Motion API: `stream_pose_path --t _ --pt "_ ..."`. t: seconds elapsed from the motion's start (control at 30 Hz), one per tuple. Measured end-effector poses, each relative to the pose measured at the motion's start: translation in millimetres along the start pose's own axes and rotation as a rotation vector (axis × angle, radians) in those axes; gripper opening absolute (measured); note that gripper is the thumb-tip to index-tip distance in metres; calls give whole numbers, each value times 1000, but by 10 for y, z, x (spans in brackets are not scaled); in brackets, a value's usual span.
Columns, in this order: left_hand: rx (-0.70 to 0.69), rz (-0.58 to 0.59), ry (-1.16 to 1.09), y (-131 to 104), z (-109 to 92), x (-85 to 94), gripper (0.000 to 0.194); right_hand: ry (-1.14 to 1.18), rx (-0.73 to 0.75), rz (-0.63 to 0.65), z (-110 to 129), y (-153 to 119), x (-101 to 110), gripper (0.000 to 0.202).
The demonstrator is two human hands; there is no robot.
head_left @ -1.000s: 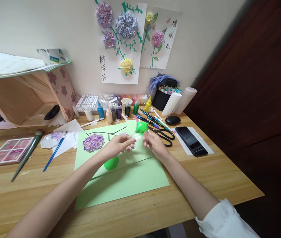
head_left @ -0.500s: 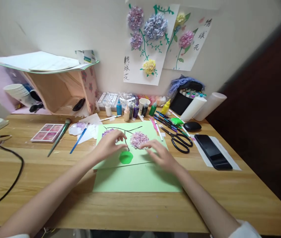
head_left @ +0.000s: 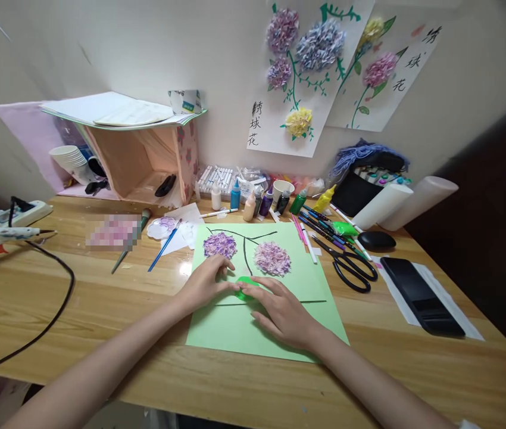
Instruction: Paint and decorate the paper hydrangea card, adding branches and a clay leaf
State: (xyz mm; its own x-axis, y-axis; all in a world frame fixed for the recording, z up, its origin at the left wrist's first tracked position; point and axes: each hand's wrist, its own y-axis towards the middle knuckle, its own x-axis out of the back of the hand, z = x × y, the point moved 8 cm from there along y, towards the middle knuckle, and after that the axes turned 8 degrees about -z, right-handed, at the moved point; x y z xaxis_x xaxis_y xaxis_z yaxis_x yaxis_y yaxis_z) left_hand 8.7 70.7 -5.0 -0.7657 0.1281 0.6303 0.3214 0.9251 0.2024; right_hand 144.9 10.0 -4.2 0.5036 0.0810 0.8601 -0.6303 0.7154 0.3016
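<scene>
A sheet of light green paper (head_left: 217,328) lies on the desk with two raised lilac-pink flower heads on it, the left flower (head_left: 219,245) and the right flower (head_left: 272,258). Dark stem lines join above them. A bright green, flat round piece (head_left: 244,285), soft-looking like clay, sits below the stem. My left hand (head_left: 206,281) is open, fingers curved, its thumb at the piece's left edge. With fingers spread, my right hand (head_left: 282,307) rests fingertips on the green piece, partly covering it. Neither hand grips anything.
Paint bottles (head_left: 249,205) and pens (head_left: 322,229) line the back. Black scissors (head_left: 351,265) and a phone (head_left: 420,295) lie right. At left are a hot glue gun (head_left: 5,235), its cable, and brushes (head_left: 164,247). Flower pictures (head_left: 311,77) hang on the wall.
My hands have drawn down from the flowers to the green piece, and the right fingers now touch it. Both flower heads show more fully. The view has turned left.
</scene>
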Motion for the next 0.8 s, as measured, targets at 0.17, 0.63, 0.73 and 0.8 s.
stream_pose_path --t 0.17,0.63,0.73,0.8 --pt "59 -96 -18 0 44 173 25 23 -11 50 7 19 -14 48" --pt "574 -244 208 -514 518 585 38 3 -22 31 24 34 -1 50" --pt "619 -275 -90 -535 602 466 50 -11 58 -115 72 -4 88 33" --pt "621 -262 -170 -492 584 437 47 -18 106 -291 78 -76 211 18"
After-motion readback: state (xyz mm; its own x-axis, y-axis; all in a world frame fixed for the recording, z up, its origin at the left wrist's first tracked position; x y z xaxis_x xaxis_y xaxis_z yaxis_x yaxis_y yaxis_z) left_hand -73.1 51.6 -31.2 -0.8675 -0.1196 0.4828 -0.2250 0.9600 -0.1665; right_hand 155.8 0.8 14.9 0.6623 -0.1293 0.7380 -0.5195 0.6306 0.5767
